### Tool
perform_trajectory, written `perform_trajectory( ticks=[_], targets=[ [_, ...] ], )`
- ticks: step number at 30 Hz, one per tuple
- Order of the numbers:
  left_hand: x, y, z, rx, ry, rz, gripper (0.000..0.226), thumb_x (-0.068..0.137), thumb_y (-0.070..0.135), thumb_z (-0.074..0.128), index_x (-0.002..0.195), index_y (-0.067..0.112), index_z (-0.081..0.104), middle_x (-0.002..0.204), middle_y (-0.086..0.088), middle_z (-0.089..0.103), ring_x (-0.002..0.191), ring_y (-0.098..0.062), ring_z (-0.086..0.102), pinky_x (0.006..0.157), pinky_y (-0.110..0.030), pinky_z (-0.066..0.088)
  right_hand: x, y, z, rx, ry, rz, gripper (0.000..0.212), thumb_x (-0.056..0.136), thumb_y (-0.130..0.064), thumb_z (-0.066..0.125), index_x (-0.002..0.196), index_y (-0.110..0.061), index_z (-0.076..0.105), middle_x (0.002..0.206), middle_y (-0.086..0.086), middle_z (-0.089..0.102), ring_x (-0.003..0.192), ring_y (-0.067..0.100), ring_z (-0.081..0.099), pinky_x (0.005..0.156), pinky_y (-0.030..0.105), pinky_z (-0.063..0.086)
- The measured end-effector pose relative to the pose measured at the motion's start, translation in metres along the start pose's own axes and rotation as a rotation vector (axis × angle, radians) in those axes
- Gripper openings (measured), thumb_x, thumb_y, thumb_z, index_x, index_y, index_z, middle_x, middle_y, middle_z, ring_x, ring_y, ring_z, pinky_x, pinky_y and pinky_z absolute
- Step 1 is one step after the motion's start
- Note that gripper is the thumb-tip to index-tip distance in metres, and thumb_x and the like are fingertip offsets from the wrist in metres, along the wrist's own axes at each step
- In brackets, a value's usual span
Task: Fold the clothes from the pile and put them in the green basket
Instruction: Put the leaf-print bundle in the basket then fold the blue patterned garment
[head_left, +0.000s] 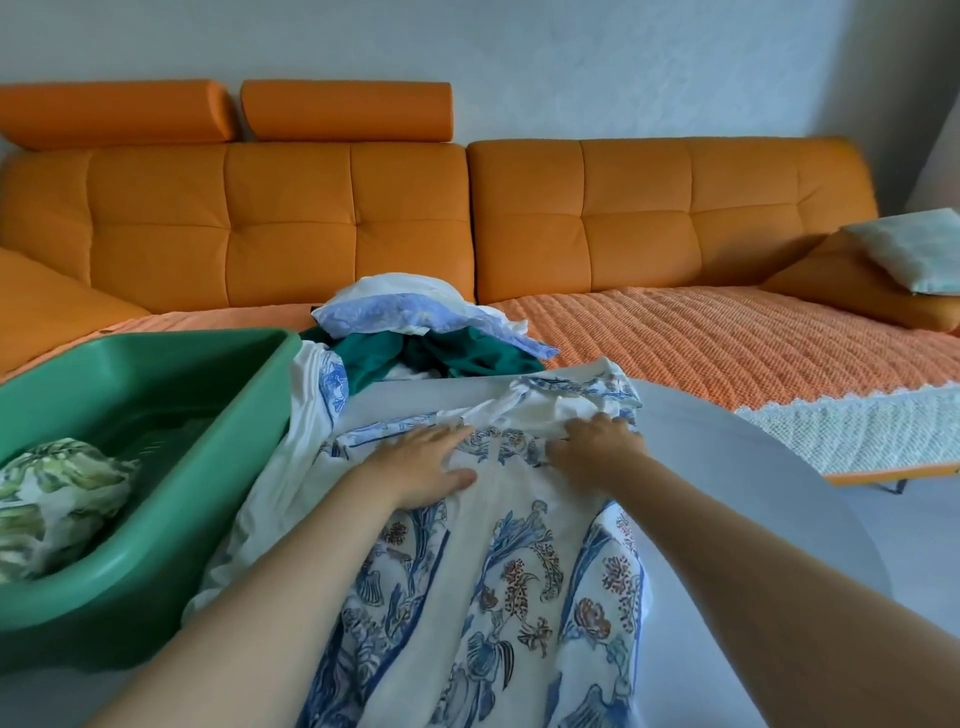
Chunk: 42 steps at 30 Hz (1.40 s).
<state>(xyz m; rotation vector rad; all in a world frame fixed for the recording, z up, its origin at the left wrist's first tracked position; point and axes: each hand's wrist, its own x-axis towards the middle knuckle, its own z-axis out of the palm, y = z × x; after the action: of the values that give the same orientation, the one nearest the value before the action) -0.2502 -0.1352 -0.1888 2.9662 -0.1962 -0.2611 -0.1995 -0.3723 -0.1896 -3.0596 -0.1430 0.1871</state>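
Trainee: Where is the dress (498, 561), and what is each hand doing?

Folder: It lies spread on the white bench (727, 519), running from 6 o'clock up toward the pile (415, 332) at 12 o'clock. The left grip (431, 462) is released, with a flat palm and straight fingers pressing the cloth near the waist. The right grip (597, 447), just beside it toward 1 o'clock, is curled and looks to be pinching a gather of the dress.

Trainee: How will it handle?

Folder: I judge it light, thin and limp, since it rumples wherever a finger lands. On that smooth bench it will likely slide, and one side already droops over the edge at 8 o'clock. I would take it by two corners along the top edge or at the waist seam, never by the middle, and keep a palm on it as an anchor.

Trainee: And where does it go?

Folder: Into the green basket (223, 467) at 9 o'clock, right against the dress. One leaf-print bundle (57, 493) is inside.

Trainee: Any label or writing?

Folder: None that I can read. I see only a blue floral print with some reddish blooms.
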Motion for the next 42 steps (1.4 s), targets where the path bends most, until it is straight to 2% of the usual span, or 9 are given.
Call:
perform_trajectory(
  ticks=[4,7,11,17,21,24,28,35,42],
  targets=[
    [0.012,-0.014,-0.002,0.007,-0.122,-0.174,0.083,0.084,0.086,0.032,0.151,0.056,-0.008,0.163,0.014,-0.019,0.151,-0.026,-0.019,0.111,-0.073,-0.004,0.004,-0.01,0.007,0.141,-0.135,-0.116,0.077,0.092,-0.078,0.025,0.158,-0.042,0.009,0.168,0.004,-0.009,0.154,0.03,-0.01,0.118,0.063,-0.005],
    [0.015,-0.035,0.0,-0.062,-0.1,-0.267,0.094,0.078,0.091,0.031,0.154,0.051,-0.007,0.164,0.009,-0.02,0.149,-0.032,-0.024,0.114,-0.068,-0.005,0.002,-0.022,0.002,0.03,-0.013,-0.134,0.079,0.096,-0.07,0.029,0.16,-0.033,0.0,0.165,0.009,-0.021,0.152,0.03,-0.019,0.12,0.062,-0.005],
    [0.019,-0.053,0.003,-0.103,-0.076,-0.356,0.101,0.073,0.095,0.029,0.155,0.048,-0.007,0.164,0.005,-0.019,0.148,-0.038,-0.025,0.12,-0.062,-0.002,-0.03,-0.058,-0.016,-0.204,0.233,-0.299,0.06,0.099,-0.044,0.042,0.154,-0.023,0.029,0.161,0.016,0.02,0.147,0.034,0.018,0.116,0.051,0.023],
    [0.018,-0.044,-0.001,-0.092,-0.074,-0.401,0.099,0.079,0.091,0.03,0.157,0.042,-0.006,0.165,0.002,-0.018,0.147,-0.04,-0.024,0.118,-0.061,-0.004,-0.106,-0.102,-0.008,-0.097,-0.078,-0.243,0.049,0.095,-0.037,0.042,0.133,-0.007,0.042,0.134,0.018,0.044,0.124,0.033,0.039,0.104,0.043,0.041],
    [0.011,-0.042,-0.003,-0.066,-0.066,-0.383,0.097,0.08,0.09,0.026,0.157,0.04,-0.005,0.165,0.001,-0.016,0.148,-0.041,-0.021,0.119,-0.06,-0.003,-0.111,-0.093,0.013,0.092,-0.204,-0.111,0.076,0.1,-0.049,0.026,0.157,-0.006,-0.002,0.165,0.017,0.001,0.152,0.036,0.002,0.12,0.06,0.012],
    [0.01,-0.04,-0.002,-0.067,-0.069,-0.373,0.095,0.081,0.089,0.024,0.155,0.042,-0.014,0.163,0.001,-0.026,0.148,-0.043,-0.021,0.117,-0.063,-0.002,-0.092,-0.069,0.024,0.131,-0.145,-0.069,0.082,0.098,-0.064,0.012,0.157,-0.015,-0.017,0.164,0.007,-0.024,0.152,0.024,-0.019,0.121,0.06,-0.006],
    [0.005,-0.036,-0.001,-0.056,-0.046,-0.327,0.09,0.086,0.084,0.024,0.152,0.045,-0.023,0.158,0.002,-0.037,0.15,-0.042,-0.016,0.116,-0.066,0.004,-0.056,-0.033,0.027,0.108,-0.054,-0.146,0.085,0.095,-0.073,0.011,0.159,-0.022,-0.01,0.166,-0.003,-0.017,0.152,0.014,-0.017,0.121,0.059,-0.006],
    [0.008,-0.031,-0.003,0.154,0.068,-0.254,0.086,0.088,0.081,0.027,0.154,0.027,0.015,0.163,-0.002,0.012,0.148,-0.028,0.021,0.115,-0.06,0.021,0.0,0.01,0.02,-0.023,-0.007,-0.272,0.079,0.097,-0.072,0.013,0.16,-0.028,-0.005,0.167,-0.006,-0.013,0.153,0.011,-0.013,0.122,0.051,-0.005],
    [0.014,-0.037,-0.007,-0.02,-0.127,-0.286,0.11,0.068,0.097,0.037,0.156,0.047,-0.006,0.165,0.01,-0.019,0.152,-0.025,-0.017,0.115,-0.069,0.002,0.05,0.039,0.011,-0.119,-0.024,-0.324,0.076,0.095,-0.074,0.012,0.159,-0.038,-0.006,0.167,-0.007,-0.011,0.154,0.012,-0.008,0.124,0.052,-0.003]
  ],
)
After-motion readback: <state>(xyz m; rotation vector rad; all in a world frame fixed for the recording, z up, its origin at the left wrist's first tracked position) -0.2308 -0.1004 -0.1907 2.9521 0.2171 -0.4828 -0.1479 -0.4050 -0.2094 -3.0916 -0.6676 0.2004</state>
